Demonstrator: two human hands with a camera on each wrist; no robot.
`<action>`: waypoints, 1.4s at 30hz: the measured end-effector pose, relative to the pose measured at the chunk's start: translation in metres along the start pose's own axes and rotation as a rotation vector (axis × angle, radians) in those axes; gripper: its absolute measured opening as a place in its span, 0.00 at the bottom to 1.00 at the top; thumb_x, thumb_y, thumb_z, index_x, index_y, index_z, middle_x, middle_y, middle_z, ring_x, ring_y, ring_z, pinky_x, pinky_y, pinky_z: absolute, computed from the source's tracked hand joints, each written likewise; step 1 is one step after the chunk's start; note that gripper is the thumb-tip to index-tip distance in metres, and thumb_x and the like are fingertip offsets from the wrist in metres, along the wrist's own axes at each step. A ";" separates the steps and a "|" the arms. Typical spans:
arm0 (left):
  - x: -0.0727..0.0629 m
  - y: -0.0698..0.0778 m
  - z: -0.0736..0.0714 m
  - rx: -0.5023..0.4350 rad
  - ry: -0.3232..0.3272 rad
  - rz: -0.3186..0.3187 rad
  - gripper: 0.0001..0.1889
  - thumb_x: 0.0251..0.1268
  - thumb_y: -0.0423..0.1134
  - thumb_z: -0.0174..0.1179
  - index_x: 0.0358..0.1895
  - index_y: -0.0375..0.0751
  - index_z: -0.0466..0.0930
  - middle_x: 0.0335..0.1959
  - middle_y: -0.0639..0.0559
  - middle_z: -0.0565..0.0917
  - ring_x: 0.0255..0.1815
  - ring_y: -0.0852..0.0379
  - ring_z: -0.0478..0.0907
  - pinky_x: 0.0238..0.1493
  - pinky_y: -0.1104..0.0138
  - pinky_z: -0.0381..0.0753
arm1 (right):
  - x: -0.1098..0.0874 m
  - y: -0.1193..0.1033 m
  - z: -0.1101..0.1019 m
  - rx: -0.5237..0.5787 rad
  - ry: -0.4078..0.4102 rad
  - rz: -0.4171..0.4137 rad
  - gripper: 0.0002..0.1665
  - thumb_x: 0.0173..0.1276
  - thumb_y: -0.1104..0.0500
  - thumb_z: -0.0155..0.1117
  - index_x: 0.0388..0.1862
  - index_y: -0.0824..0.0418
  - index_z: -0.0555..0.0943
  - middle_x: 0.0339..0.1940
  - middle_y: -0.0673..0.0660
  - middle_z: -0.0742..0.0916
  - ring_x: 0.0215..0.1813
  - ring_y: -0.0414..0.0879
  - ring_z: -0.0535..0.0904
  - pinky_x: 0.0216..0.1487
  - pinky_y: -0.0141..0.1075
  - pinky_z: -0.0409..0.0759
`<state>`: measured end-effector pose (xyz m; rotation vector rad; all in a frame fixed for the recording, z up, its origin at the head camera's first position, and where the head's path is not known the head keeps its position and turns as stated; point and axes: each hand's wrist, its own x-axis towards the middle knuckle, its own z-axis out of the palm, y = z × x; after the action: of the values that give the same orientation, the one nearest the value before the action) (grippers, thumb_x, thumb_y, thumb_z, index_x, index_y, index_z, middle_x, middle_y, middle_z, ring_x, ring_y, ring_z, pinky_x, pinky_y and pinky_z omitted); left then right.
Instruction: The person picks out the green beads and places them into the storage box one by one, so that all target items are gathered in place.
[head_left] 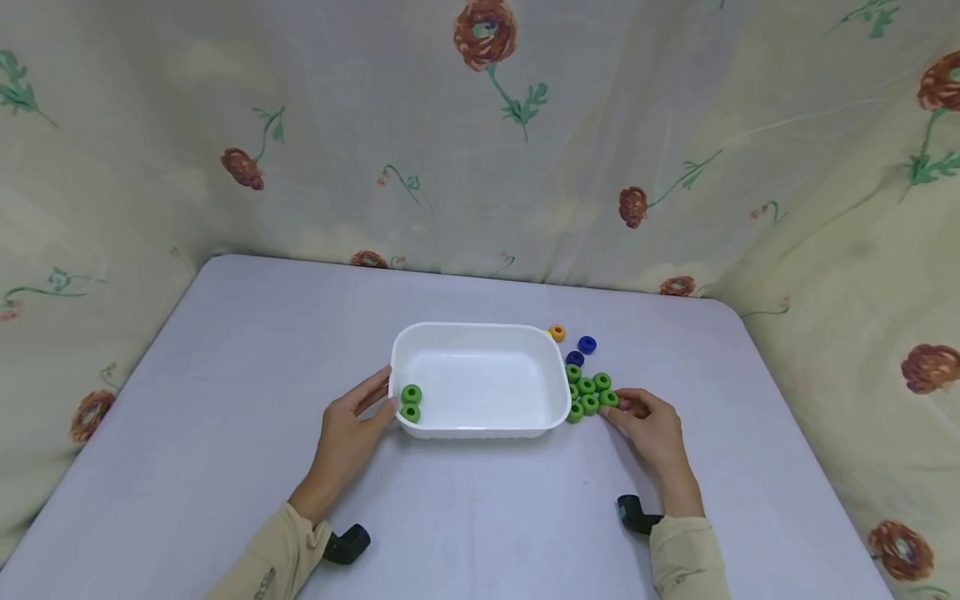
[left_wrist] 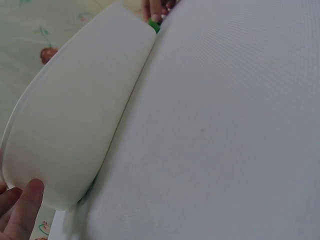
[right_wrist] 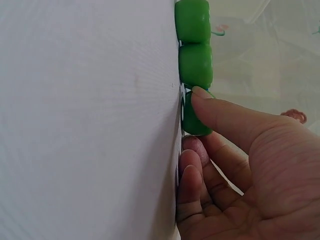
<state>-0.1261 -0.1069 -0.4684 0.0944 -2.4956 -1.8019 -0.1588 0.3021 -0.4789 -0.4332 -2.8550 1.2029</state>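
Observation:
A white rectangular tray (head_left: 480, 389) lies on the table with two green beads (head_left: 411, 403) inside, by its left end. My left hand (head_left: 354, 433) touches the tray's left end from outside, thumb and fingers spread apart; the left wrist view shows the thumb (left_wrist: 29, 205) against the outer wall. To the right of the tray sits a cluster of several round green beads with holes (head_left: 587, 386). My right hand (head_left: 654, 433) pinches the nearest-right green bead (head_left: 608, 399) between thumb and forefinger. Something pink (head_left: 624, 404) shows partly under that hand.
Behind the cluster lie two blue beads (head_left: 587, 344) and an orange bead (head_left: 557, 332), with a bit of yellow by the tray's corner. Black wrist devices (head_left: 347, 544) are on both forearms. A flowered cloth (head_left: 480, 167) hangs beyond the table (head_left: 300, 317).

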 end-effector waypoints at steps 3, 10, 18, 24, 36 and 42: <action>0.001 0.001 0.000 0.005 0.002 0.001 0.27 0.70 0.37 0.61 0.72 0.46 0.71 0.71 0.50 0.76 0.70 0.51 0.76 0.65 0.59 0.84 | 0.000 0.000 -0.001 0.004 0.001 0.004 0.29 0.64 0.48 0.73 0.60 0.61 0.81 0.47 0.58 0.86 0.43 0.42 0.76 0.38 0.22 0.76; 0.000 0.001 0.001 0.003 0.003 -0.004 0.27 0.70 0.37 0.61 0.72 0.46 0.71 0.70 0.49 0.77 0.70 0.51 0.76 0.64 0.58 0.84 | 0.000 0.000 -0.002 0.019 0.013 0.046 0.31 0.65 0.45 0.73 0.60 0.61 0.82 0.49 0.59 0.86 0.45 0.42 0.76 0.39 0.22 0.76; 0.001 -0.001 0.000 -0.010 -0.004 -0.008 0.27 0.71 0.37 0.61 0.72 0.46 0.71 0.71 0.50 0.76 0.70 0.51 0.76 0.65 0.61 0.84 | 0.000 0.002 -0.002 0.031 0.016 0.059 0.31 0.65 0.45 0.72 0.61 0.60 0.81 0.50 0.58 0.86 0.46 0.41 0.76 0.41 0.22 0.76; 0.002 -0.001 0.000 -0.013 -0.006 -0.003 0.27 0.70 0.37 0.61 0.72 0.46 0.71 0.71 0.50 0.77 0.70 0.51 0.76 0.64 0.62 0.84 | -0.001 0.001 -0.003 0.038 0.013 0.069 0.32 0.65 0.45 0.72 0.61 0.61 0.81 0.52 0.60 0.86 0.46 0.39 0.77 0.41 0.20 0.76; 0.001 0.000 -0.001 -0.034 -0.003 0.002 0.26 0.70 0.35 0.61 0.71 0.45 0.72 0.71 0.49 0.77 0.70 0.51 0.76 0.64 0.61 0.84 | -0.002 0.002 -0.004 0.089 0.043 0.084 0.30 0.65 0.47 0.72 0.60 0.62 0.81 0.48 0.57 0.86 0.42 0.35 0.76 0.35 0.19 0.79; 0.001 0.000 -0.002 -0.036 -0.017 0.006 0.27 0.71 0.35 0.60 0.72 0.44 0.71 0.71 0.47 0.76 0.71 0.49 0.75 0.62 0.64 0.85 | -0.003 -0.001 -0.004 0.092 0.062 0.093 0.29 0.66 0.47 0.72 0.60 0.61 0.81 0.49 0.56 0.85 0.41 0.34 0.76 0.35 0.20 0.79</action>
<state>-0.1268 -0.1085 -0.4680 0.0701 -2.4711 -1.8526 -0.1558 0.3039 -0.4754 -0.5952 -2.7427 1.3047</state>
